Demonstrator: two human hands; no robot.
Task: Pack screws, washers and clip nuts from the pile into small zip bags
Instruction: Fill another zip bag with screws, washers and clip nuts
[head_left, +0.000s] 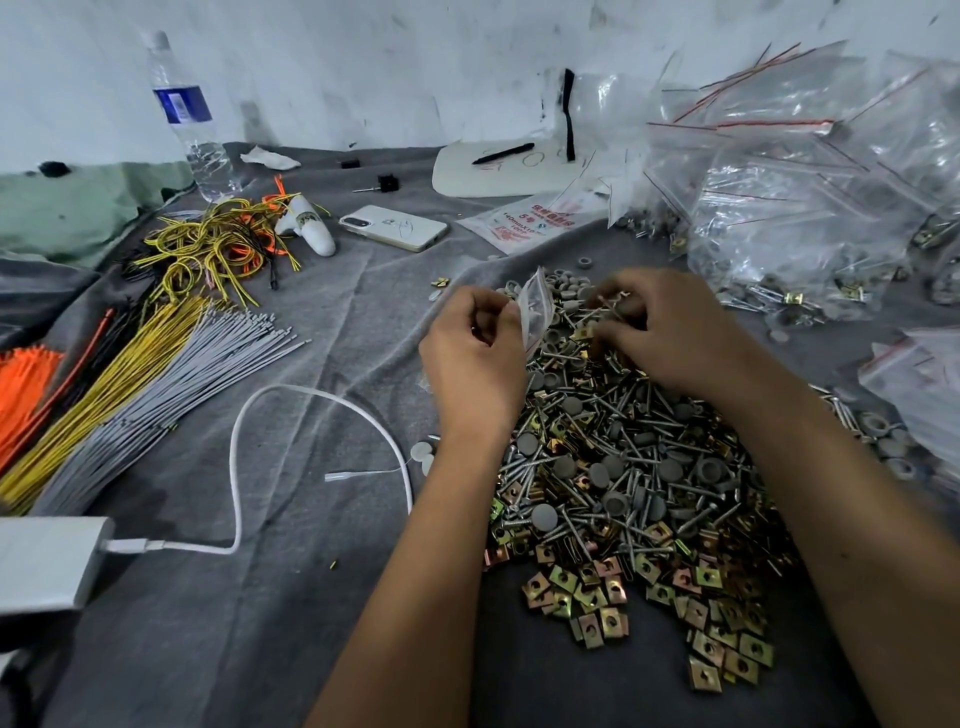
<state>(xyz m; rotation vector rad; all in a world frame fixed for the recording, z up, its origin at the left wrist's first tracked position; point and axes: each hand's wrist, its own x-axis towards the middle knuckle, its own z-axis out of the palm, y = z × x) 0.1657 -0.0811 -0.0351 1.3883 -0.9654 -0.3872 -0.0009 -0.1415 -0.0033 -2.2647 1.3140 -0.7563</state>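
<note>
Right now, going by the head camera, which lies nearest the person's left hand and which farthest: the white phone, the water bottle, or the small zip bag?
1. Small zip bag: pinched in the left hand itself.
2. White phone: beyond the hand, toward the left.
3. Water bottle: far left, standing near the wall.

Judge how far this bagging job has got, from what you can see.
Done: a heap of filled zip bags lies at the right. In hand: the left hand holds an open small bag while the right hand picks screws from the pile. Left: that large pile, so much remains.
</note>
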